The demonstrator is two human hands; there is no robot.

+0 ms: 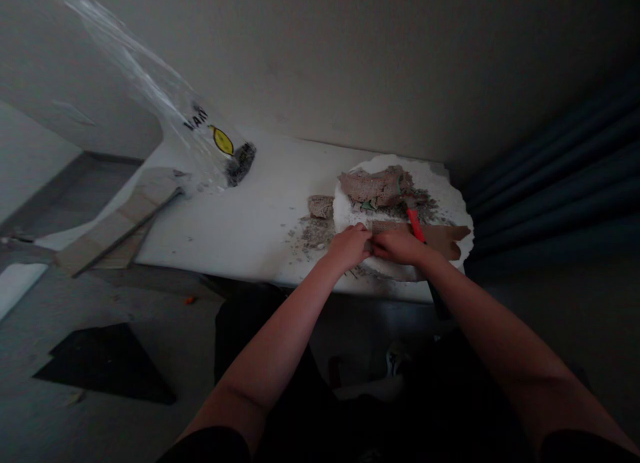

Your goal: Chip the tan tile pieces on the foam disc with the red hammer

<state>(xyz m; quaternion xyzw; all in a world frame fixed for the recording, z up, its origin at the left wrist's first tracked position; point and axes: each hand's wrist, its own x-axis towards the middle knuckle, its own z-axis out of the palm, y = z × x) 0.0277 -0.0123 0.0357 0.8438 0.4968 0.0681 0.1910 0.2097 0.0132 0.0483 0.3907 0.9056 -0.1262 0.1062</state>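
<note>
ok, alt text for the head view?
Left hand and right hand meet over a wavy-edged white sheet on a white table, near a crumbly brown chunk and a red-handled tool. A clear plastic bag is further left.

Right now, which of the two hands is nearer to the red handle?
Right: the right hand is close to the red handle; the left hand is farther left.

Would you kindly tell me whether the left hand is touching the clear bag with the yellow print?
Apart: the head view shows the left hand well to the right of the clear bag, with white tabletop visible between them.
</note>
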